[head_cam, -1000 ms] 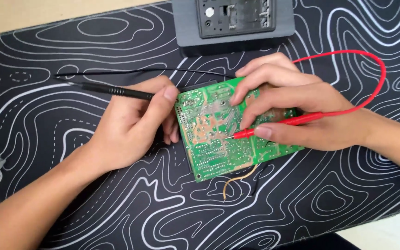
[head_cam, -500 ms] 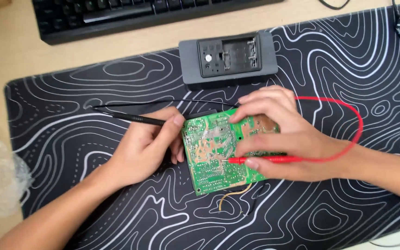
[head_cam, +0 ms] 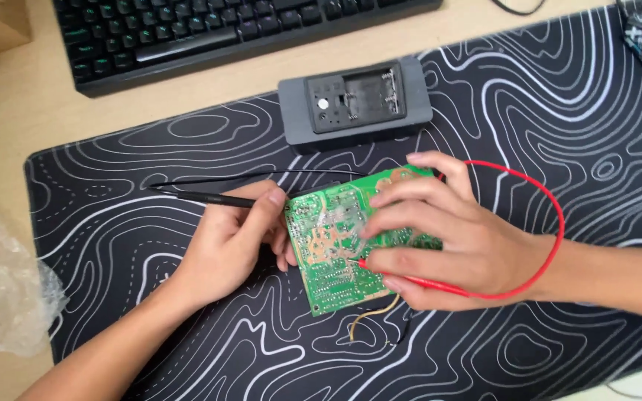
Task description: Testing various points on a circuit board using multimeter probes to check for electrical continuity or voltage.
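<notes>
The green board [head_cam: 336,252] lies solder side up on the black mat [head_cam: 187,134], just below the grey meter [head_cam: 356,100]. The right hand [head_cam: 447,238] presses the board flat with its fingers and is closed on the red probe [head_cam: 410,281], whose tip touches the board near its middle. The left hand [head_cam: 232,245], at the left edge of the board, is closed on the black probe [head_cam: 209,198]; its tip is hidden by the fingers, so I cannot tell if it touches. The step looks like probing solder points. The next move calls for steady tips on small pads. Above the meter is a keyboard [head_cam: 224,30]; far left of the board, clear plastic [head_cam: 1,282] lies on the counter [head_cam: 1,111].
</notes>
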